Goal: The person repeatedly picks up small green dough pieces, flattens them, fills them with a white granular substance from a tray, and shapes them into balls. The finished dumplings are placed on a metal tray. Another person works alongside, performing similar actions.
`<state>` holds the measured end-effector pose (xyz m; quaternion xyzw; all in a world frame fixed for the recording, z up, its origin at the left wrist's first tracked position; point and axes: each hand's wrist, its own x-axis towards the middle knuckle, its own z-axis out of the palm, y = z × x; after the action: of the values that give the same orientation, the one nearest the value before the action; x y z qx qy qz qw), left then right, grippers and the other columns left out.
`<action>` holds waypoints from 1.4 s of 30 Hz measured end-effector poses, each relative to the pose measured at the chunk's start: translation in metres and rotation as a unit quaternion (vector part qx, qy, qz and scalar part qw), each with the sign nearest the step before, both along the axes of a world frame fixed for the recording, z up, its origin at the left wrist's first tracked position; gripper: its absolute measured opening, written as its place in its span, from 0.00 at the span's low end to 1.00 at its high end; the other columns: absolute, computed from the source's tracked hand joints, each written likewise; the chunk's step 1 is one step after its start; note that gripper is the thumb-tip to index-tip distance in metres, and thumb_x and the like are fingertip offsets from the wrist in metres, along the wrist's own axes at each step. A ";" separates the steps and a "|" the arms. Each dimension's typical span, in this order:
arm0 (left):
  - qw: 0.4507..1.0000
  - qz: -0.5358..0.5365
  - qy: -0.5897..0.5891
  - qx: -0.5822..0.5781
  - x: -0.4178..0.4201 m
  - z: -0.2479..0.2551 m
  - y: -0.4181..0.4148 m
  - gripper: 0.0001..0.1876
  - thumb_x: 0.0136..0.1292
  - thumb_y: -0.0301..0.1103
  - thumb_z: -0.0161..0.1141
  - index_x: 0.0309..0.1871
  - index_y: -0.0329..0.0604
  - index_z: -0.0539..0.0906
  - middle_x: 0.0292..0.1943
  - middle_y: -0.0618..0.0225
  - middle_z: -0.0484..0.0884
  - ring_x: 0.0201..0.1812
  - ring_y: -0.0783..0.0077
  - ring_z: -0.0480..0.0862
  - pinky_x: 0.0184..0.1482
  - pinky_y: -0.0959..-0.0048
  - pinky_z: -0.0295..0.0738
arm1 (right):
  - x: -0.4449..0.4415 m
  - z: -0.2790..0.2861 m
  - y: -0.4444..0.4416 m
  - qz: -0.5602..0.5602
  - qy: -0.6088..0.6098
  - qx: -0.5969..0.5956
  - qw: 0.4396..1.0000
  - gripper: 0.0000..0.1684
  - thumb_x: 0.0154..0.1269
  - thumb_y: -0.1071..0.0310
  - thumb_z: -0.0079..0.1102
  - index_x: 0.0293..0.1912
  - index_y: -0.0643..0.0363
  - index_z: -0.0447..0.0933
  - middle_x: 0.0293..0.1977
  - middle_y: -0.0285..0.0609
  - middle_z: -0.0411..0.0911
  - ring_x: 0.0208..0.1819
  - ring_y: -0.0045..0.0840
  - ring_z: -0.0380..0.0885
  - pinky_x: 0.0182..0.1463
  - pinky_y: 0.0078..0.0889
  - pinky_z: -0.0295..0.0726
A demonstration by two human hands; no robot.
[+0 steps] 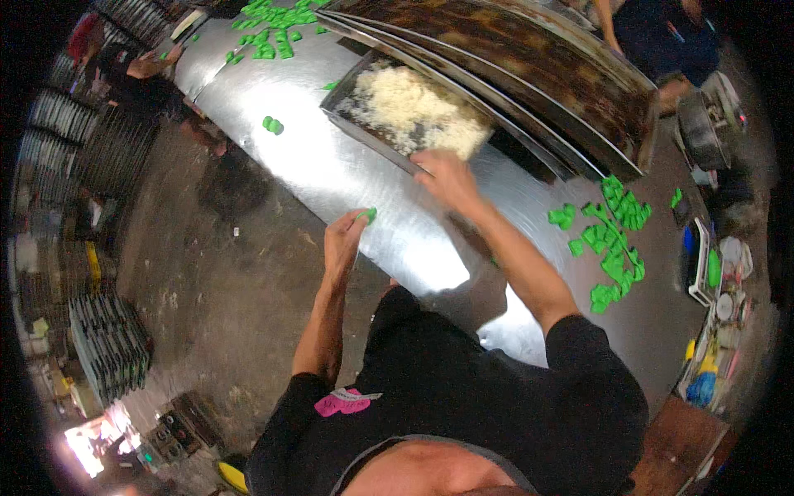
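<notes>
A small green dough-like piece (371, 215) sits between the thumb and fingers of my left hand (344, 239), held over the near edge of the metal table (310, 167). My right hand (448, 180) is at the near corner of a shallow metal tray (372, 137), its fingers curled by the rim. Whether those fingers grip anything is hidden. Inside the tray lies a heap of pale, crumbly shredded food (397, 102). Two green lumps (272, 124) rest on the table left of the tray. A cluster of green pieces (611, 248) is spread to the right of my right arm.
Large browned baking trays (521, 80) stand behind the shredded food. More green pieces (276, 25) lie at the far left end. One person (133, 74) is at the left edge, another (660, 37) at the far right, near a metal pot (704, 130). Stacked racks (111, 341) stand on the floor.
</notes>
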<state>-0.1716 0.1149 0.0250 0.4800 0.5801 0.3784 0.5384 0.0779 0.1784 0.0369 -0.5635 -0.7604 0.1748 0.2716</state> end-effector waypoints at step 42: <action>0.979 -0.088 -0.184 0.006 0.122 -0.009 0.157 0.20 0.62 0.20 0.53 0.58 0.33 0.77 0.44 0.63 0.84 0.38 0.76 0.81 0.42 0.79 0.76 | -0.014 0.013 0.049 -0.184 0.109 0.052 0.976 0.10 0.57 0.75 0.60 0.42 0.62 0.77 0.37 0.47 0.77 0.37 0.35 0.78 0.37 0.35 0.78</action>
<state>-0.0497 0.2724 0.0158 0.4544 0.4247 0.4151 0.6640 0.0638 0.2277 0.0499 -0.6563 -0.6179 0.1426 0.4089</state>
